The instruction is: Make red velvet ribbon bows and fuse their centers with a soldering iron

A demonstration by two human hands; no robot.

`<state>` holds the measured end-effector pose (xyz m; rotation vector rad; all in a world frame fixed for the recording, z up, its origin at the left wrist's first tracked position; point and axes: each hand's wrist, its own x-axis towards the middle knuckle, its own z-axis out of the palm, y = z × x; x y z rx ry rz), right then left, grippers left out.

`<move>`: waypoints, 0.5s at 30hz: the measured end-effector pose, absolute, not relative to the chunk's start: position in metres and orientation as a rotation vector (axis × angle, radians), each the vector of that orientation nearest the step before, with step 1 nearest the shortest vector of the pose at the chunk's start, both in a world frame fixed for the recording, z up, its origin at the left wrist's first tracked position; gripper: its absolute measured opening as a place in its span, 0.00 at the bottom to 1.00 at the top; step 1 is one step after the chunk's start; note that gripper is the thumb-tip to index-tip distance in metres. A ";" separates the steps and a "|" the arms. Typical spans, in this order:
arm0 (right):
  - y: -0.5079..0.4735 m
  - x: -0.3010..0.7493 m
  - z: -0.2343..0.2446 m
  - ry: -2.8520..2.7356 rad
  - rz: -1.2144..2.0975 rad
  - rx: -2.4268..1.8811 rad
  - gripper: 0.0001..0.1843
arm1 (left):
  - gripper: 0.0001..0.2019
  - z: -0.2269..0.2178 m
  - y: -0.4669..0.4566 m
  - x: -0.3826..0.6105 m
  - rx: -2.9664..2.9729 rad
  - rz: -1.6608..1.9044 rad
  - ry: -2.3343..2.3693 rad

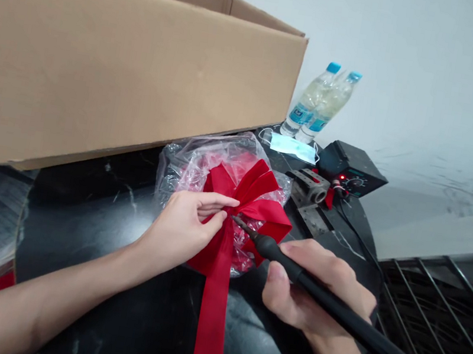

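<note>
A red ribbon bow (pixel 257 186) with a long tail hanging toward me lies over a clear plastic bag (pixel 174 170) that has more red material inside. My left hand (pixel 191 218) pinches the bow near its centre between thumb and fingers. In my right hand (pixel 318 285) is a black soldering iron (pixel 293 270), gripped like a pen. Its metal tip points left and reaches the middle of the bow, close to my left fingertips. Whether the tip touches the ribbon I cannot tell.
A large cardboard box (pixel 132 71) fills the back left. Behind the bag are two water bottles (pixel 320 103), a face mask (pixel 294 148), a metal iron holder (pixel 309 187) and a black soldering station (pixel 352 168) with a lit red light. All stand on a round black table (pixel 109 300); a dark rack (pixel 444 311) is at right.
</note>
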<state>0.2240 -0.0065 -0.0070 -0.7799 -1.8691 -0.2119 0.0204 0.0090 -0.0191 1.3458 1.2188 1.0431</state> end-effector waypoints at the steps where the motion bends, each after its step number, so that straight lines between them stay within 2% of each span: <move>1: -0.007 0.224 -0.007 -1.872 -0.208 -0.779 0.10 | 0.14 -0.019 0.009 0.020 1.349 1.043 1.219; 6: -0.007 0.222 -0.007 -1.880 -0.245 -0.806 0.08 | 0.15 -0.019 0.010 0.020 1.364 1.050 1.234; 15: -0.005 0.224 -0.012 -1.906 -0.159 -0.759 0.11 | 0.15 -0.021 0.011 0.020 1.339 1.049 1.231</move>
